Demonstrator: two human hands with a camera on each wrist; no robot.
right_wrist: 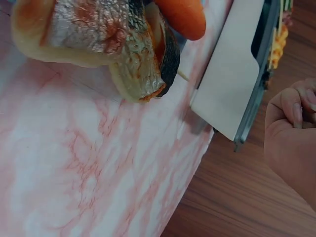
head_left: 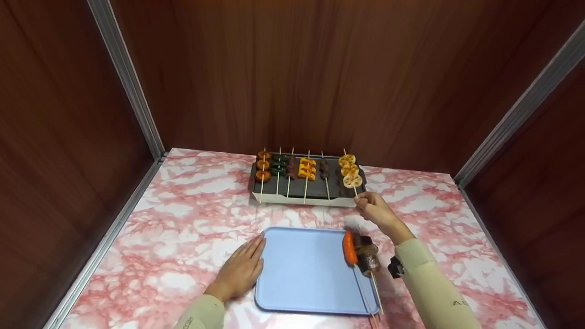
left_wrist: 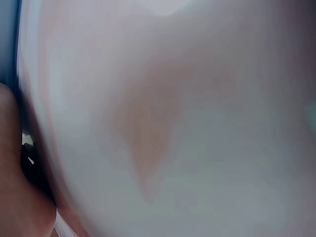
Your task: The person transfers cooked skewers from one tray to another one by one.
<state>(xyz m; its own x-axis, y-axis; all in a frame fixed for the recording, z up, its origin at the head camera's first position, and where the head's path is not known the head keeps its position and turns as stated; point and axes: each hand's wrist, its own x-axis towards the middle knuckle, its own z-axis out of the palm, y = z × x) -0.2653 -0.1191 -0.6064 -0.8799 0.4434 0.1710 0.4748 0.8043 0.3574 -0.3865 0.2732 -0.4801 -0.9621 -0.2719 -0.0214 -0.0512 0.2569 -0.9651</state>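
In the head view my right hand (head_left: 377, 211) pinches the lower end of the stick of a lotus root skewer (head_left: 350, 171), whose pale slices lie over the right end of a dark grill pan (head_left: 336, 183). The right wrist view shows the same hand (right_wrist: 296, 133) with curled fingers beside the grill's end. My left hand (head_left: 241, 267) lies flat, fingers extended, along the left edge of a blue tray (head_left: 301, 269). On that tray's right side rest a red sausage skewer (head_left: 349, 249) and a browned fish-like skewer (head_left: 368, 256), their sticks pointing toward me.
Other skewers lie across the grill: orange rounds (head_left: 263, 164), dark green pieces (head_left: 279, 165), dark red pieces (head_left: 291, 168), yellow pieces (head_left: 307, 169) and small brown pieces (head_left: 324, 169). A pink marbled tabletop (head_left: 173, 246) spreads beneath, with brown wood-look panels (head_left: 292, 77) on three sides.
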